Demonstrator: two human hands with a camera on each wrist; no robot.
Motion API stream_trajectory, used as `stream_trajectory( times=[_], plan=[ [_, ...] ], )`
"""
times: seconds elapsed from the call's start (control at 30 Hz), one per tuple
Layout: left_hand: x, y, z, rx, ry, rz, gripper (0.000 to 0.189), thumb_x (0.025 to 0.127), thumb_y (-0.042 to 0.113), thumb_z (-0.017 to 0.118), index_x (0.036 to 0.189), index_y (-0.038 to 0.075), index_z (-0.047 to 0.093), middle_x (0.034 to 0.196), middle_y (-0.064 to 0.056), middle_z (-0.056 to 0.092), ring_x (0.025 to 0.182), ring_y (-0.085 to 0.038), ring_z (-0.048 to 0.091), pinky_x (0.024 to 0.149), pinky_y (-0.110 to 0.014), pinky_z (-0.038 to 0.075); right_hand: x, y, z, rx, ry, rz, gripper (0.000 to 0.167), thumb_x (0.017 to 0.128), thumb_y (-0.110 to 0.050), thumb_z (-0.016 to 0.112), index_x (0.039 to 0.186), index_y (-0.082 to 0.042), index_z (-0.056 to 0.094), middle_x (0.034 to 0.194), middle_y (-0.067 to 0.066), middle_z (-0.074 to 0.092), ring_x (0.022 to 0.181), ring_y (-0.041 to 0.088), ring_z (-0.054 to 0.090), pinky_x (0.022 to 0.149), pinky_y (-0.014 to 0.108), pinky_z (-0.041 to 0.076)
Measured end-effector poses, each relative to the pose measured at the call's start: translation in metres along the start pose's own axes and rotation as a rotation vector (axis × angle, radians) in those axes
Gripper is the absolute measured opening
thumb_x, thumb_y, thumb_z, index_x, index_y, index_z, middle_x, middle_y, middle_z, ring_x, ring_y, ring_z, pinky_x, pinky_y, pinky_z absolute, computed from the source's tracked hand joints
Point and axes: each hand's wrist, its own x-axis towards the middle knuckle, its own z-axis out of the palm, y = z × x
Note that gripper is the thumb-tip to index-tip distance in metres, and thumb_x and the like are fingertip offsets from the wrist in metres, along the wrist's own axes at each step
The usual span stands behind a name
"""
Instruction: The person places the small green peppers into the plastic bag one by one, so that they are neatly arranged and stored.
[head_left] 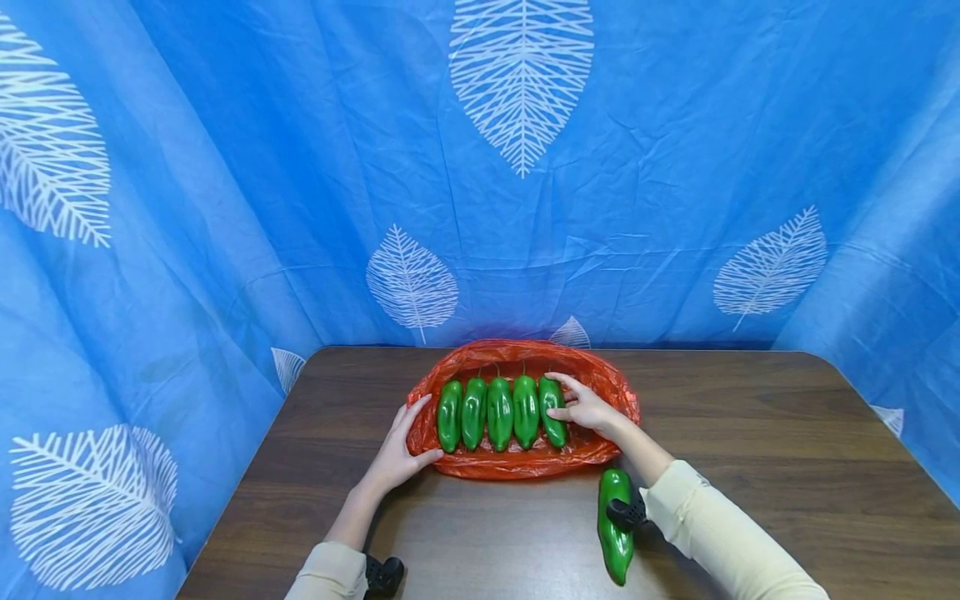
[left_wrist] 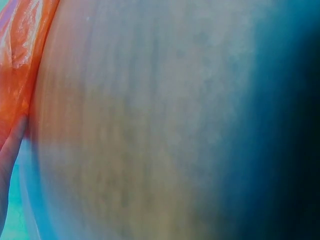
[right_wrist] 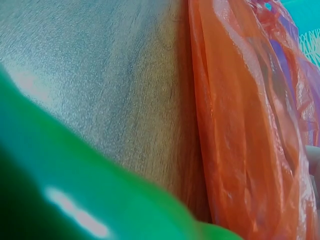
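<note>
A red plastic bag (head_left: 510,468) lies spread wide on the table with several glossy green peppers (head_left: 499,414) in a row inside, stems to the far side. My left hand (head_left: 397,454) rests on the bag's left end, thumb and fingers spread along its rim. In the left wrist view the thumb (left_wrist: 14,142) lies straight against the red plastic. My right hand (head_left: 588,408) reaches over the bag's right side and holds the rightmost pepper (head_left: 553,425), index finger by its top and thumb on its middle. The right wrist view shows little of that hand.
One more green pepper (head_left: 617,550) lies on the table in front of the bag, below my right wrist; a black wrist camera (head_left: 626,512) overlaps it. The brown wooden table (head_left: 750,433) backs onto a blue curtain (head_left: 637,167) with white leaf prints.
</note>
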Motion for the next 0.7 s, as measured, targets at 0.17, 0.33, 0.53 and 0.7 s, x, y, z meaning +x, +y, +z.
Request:
stream_trajectory(
  times=[0.17, 0.33, 0.53, 0.7],
  plan=[
    [0.0, -0.001, 0.0, 0.005, -0.001, -0.005, 0.085, 0.068, 0.017, 0.079, 0.141, 0.012, 0.034, 0.14, -0.017, 0.03, 0.128, -0.035, 0.029, 0.1, -0.056, 0.029, 0.001, 0.001, 0.001, -0.041, 0.004, -0.013, 0.062, 0.085, -0.003, 0.062, 0.139, -0.005, 0.032, 0.108, 0.025, 0.049, 0.092, 0.027, 0.055, 0.073, 0.032, 0.049],
    [0.0, -0.001, 0.0, 0.002, -0.001, -0.015, 0.085, 0.068, 0.018, 0.079, 0.141, 0.013, 0.035, 0.141, -0.017, 0.029, 0.129, -0.036, 0.029, 0.1, -0.057, 0.028, 0.001, 0.001, 0.002, -0.076, -0.002, -0.026, 0.062, 0.085, -0.004, 0.062, 0.139, -0.005, 0.032, 0.109, 0.024, 0.05, 0.093, 0.027, 0.056, 0.074, 0.033, 0.049],
    [-0.001, 0.008, 0.0, 0.017, 0.006, -0.03, 0.084, 0.069, 0.012, 0.078, 0.141, 0.01, 0.034, 0.141, -0.018, 0.029, 0.128, -0.037, 0.029, 0.099, -0.059, 0.028, 0.001, 0.0, 0.001, -0.102, -0.014, -0.033, 0.063, 0.086, -0.006, 0.062, 0.14, -0.003, 0.03, 0.11, 0.024, 0.049, 0.092, 0.026, 0.055, 0.074, 0.032, 0.049],
    [-0.004, 0.034, -0.006, -0.024, 0.011, -0.027, 0.079, 0.069, 0.003, 0.076, 0.138, 0.0, 0.036, 0.138, -0.026, 0.029, 0.126, -0.045, 0.029, 0.098, -0.063, 0.026, -0.001, -0.003, -0.001, -0.081, -0.011, -0.026, 0.065, 0.085, -0.006, 0.062, 0.141, -0.003, 0.028, 0.111, 0.025, 0.049, 0.092, 0.025, 0.056, 0.073, 0.033, 0.05]
  ],
)
